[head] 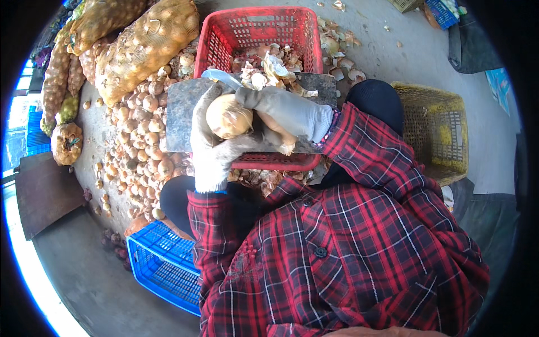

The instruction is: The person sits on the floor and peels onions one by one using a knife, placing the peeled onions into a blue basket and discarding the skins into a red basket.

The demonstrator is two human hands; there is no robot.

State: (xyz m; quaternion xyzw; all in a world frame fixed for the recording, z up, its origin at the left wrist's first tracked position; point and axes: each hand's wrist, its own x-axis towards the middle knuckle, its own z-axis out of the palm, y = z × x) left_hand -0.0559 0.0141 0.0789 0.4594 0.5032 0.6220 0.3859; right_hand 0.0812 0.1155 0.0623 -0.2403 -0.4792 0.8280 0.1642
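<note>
My left hand, in a pale work glove, cups a yellow onion from the left and below. Over the board, my right hand, in a grey-coated glove, presses its thumb side against the onion's upper right. A pale blade of what looks like a knife sticks out past the right thumb, behind the left fingertips; its grip is mostly hidden by the right hand. Under both hands a dark, worn board lies across a red plastic crate. Loose onion skins lie at the board's far edge and inside the crate.
A heap of onions covers the floor at left, with full mesh sacks beyond. A yellow crate stands at right. Near my left knee, a blue crate lies on its side. More peelings litter the floor.
</note>
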